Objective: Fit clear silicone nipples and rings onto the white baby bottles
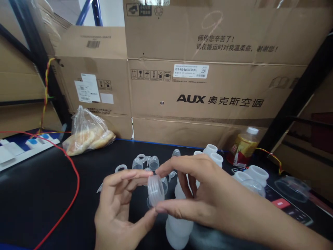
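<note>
Both my hands meet over the black table (39,194) around a small translucent threaded plastic cap (155,190). My left hand (119,208) pinches it between thumb and forefinger from the left. From the right, my right hand (205,194) pinches the same cap, forefinger above and thumb below. Just under my right hand stands a white plastic bottle (178,225), partly hidden by the fingers. Several small clear plastic caps and fittings (145,162) lie scattered on the table behind my hands.
White bottles (256,173) and a drink bottle with a yellow label (243,147) stand at the right. A bag of bread (87,135) lies back left. A red wire (70,166) crosses the table. A power strip (23,147) sits far left. Cardboard boxes (208,80) wall the back.
</note>
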The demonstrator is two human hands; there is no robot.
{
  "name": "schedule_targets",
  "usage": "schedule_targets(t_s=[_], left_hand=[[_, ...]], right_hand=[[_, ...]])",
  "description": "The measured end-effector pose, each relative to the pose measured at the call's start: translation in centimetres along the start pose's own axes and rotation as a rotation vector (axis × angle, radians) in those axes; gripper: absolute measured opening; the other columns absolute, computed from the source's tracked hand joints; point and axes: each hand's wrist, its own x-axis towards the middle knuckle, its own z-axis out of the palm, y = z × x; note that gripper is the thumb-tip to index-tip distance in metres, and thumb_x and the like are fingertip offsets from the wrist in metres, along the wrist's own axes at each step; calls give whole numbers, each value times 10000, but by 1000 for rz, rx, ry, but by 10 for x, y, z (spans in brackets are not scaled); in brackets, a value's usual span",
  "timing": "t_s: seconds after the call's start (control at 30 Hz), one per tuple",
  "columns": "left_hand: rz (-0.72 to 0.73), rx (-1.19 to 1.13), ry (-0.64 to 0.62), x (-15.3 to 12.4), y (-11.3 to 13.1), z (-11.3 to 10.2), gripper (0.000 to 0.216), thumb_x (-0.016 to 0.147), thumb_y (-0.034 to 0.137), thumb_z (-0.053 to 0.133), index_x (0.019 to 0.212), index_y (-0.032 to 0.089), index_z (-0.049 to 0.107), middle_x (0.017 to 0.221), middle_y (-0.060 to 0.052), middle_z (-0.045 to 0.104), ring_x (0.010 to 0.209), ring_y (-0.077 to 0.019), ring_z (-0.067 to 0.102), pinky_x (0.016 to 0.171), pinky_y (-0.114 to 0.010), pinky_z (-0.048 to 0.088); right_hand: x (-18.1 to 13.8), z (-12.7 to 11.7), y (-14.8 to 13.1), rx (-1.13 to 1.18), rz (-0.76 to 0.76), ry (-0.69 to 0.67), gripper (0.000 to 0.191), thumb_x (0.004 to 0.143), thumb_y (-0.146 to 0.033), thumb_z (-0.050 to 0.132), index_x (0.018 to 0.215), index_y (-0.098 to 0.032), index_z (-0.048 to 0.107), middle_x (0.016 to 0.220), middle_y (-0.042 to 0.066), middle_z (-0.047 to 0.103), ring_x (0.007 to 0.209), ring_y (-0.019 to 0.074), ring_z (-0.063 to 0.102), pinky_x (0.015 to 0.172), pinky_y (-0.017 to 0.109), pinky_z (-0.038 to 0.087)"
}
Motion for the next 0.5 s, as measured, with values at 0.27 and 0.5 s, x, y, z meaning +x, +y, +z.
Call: schedule_targets(t_s=[0.27, 0.5], left_hand=[[291, 169, -184, 3, -9, -14, 768, 890, -73, 870, 1534, 318, 721, 1354, -15, 794, 1241, -193, 808, 1092, -260, 710], [384, 315, -174, 5, -5, -4, 754, 896, -124, 804, 1516, 304, 760, 1344, 6, 765, 1232, -162, 754, 1101, -218, 643]], right_hand=[[2, 12, 3, 35, 144, 17, 350, 775, -373, 1095, 1030, -261, 882, 724, -96, 709, 626, 109, 626, 694, 275, 460], [8, 11, 4, 241, 259, -84, 369, 803, -303, 1049, 1129, -221, 897, 648, -117, 603, 557, 71, 544, 583, 216, 426]])
